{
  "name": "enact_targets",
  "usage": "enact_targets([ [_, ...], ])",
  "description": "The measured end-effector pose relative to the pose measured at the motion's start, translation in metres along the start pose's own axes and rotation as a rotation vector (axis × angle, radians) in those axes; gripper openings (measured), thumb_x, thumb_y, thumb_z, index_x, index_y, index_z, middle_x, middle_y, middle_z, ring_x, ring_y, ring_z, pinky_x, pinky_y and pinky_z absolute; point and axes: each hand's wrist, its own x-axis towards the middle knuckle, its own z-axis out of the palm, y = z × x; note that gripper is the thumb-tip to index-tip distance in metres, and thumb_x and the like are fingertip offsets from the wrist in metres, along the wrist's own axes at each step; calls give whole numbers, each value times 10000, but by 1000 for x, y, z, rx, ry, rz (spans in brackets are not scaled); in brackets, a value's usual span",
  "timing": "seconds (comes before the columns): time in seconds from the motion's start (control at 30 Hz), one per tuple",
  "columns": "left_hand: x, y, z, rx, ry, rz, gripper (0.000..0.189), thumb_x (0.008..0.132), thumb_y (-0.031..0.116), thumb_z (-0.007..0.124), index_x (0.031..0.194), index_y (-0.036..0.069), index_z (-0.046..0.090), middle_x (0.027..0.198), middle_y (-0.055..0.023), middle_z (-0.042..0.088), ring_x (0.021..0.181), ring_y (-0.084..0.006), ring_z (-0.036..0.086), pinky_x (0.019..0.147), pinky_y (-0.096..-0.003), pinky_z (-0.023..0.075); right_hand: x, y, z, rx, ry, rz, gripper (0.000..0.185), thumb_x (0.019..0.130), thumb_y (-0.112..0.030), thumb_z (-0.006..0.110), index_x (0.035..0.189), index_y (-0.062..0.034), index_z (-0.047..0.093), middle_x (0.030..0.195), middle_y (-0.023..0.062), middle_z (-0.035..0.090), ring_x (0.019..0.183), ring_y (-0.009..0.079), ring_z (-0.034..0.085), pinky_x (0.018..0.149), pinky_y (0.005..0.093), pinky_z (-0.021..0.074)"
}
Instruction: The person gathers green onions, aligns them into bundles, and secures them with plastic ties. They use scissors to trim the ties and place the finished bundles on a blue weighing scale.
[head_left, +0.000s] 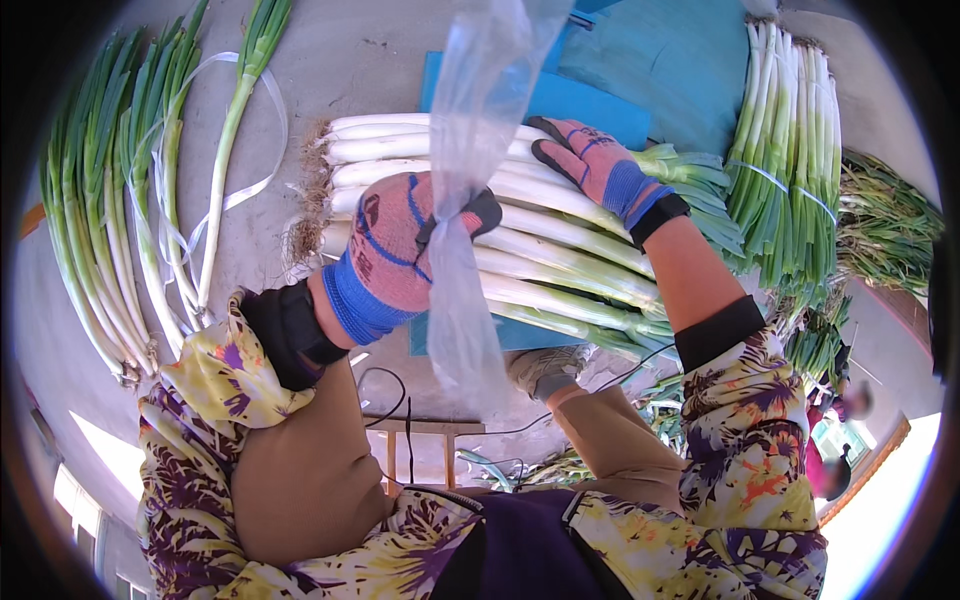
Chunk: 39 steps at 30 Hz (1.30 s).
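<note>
My left hand (401, 232), in a pink and blue work glove, grips a strip of clear plastic film (480, 97) that is bunched in its fist. The film hangs down below the fist and runs up out of view. Under it lies a wide bundle of long green onions (570, 240), roots to the left and green leaves to the right. My gloved right hand (589, 161) rests on the white stalks at the bundle's far side, fingers apart. Beneath the bundle is a blue metal platform (600, 105), mostly covered.
Loose green onions (97, 247) and a looped white strap (262, 176) lie on the floor at left. Tied bundles (787, 157) stand at right beside a heap of leaves (885, 221). A black cable (517, 427) crosses near a wooden stool (424, 427). Other people are at far right.
</note>
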Motion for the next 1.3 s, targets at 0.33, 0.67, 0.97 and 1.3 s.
enact_targets([
  [0.33,-1,4,0,-314,-105,-379,152,794,186,567,857,48,570,681,-110,550,619,-273,546,567,-336,416,-13,6,14,-198,168,-122,425,907,-417,335,1244,-181,438,1250,127,452,1133,284,437,977,359,309],
  [0.67,2,10,0,-221,0,-350,208,823,179,538,961,26,562,773,-106,585,669,-235,559,593,-322,425,-3,4,-1,-75,49,-57,437,917,-429,318,1262,-180,417,1268,139,427,1166,295,403,982,339,316],
  [0.97,1,9,9,-368,134,-347,257,899,257,471,923,12,542,711,-6,522,589,-62,443,514,-202,346,3,26,1,-231,11,-238,383,903,-140,345,1281,-179,387,1278,127,413,1148,295,421,971,326,344],
  [1.3,11,13,11,-195,79,-352,217,877,142,446,1008,10,558,766,-125,599,665,-232,569,620,-323,446,9,30,-1,-389,-20,-227,416,894,-101,332,1296,-204,364,1301,119,389,1157,307,410,980,330,339],
])
